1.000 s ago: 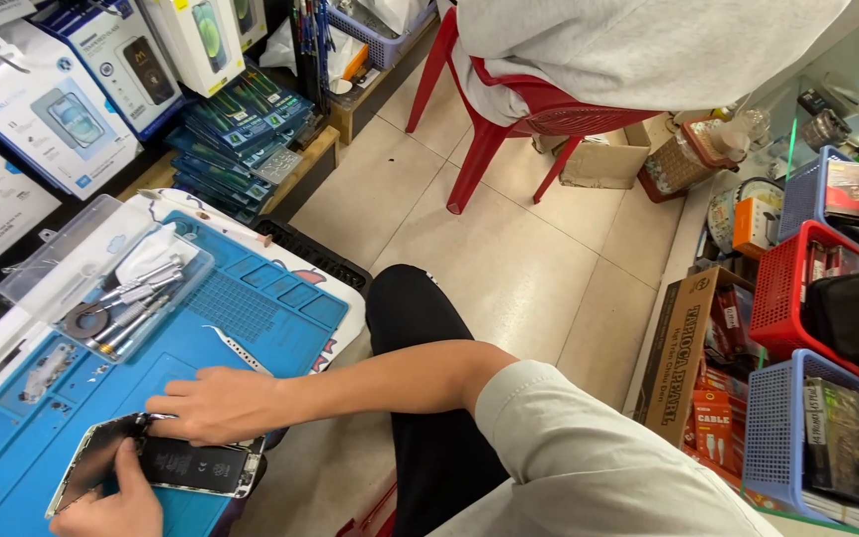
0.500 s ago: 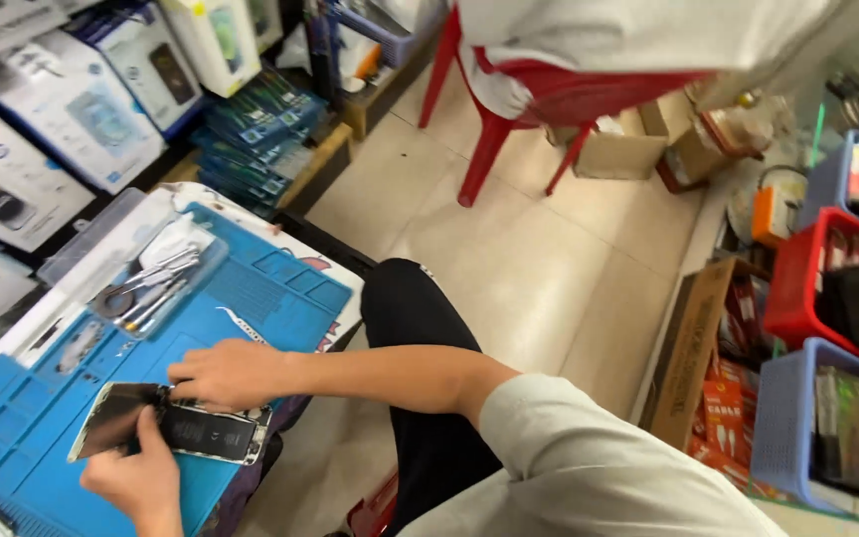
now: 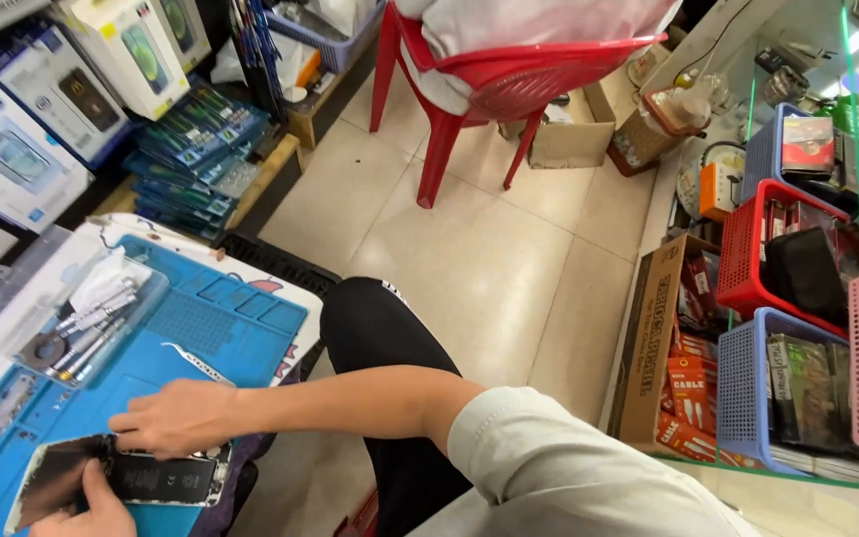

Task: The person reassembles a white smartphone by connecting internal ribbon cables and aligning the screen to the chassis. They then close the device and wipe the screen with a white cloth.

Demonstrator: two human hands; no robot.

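Observation:
An opened phone (image 3: pixel 141 478) with its black battery showing lies on a blue work mat (image 3: pixel 236 333) at the lower left. My right hand (image 3: pixel 179 418) rests flat over the phone's upper edge, fingers pointing left. My left hand (image 3: pixel 91 512) presses on the phone's near left part at the bottom edge of the view; most of that hand is cut off. A pair of metal tweezers (image 3: pixel 196 362) lies on the mat just beyond my right hand.
A clear tray of metal tools (image 3: pixel 91 323) sits at the mat's far left. Boxes and stacked blue packs (image 3: pixel 196 149) line the left. A red plastic chair (image 3: pixel 509 94) stands on the tiled floor ahead. Coloured baskets (image 3: pixel 777 259) and a cardboard box (image 3: pixel 663 338) fill the right.
The view has swung, so the mat and phone sit lower and further left. Both hands stay on the phone, with little change in their hold.

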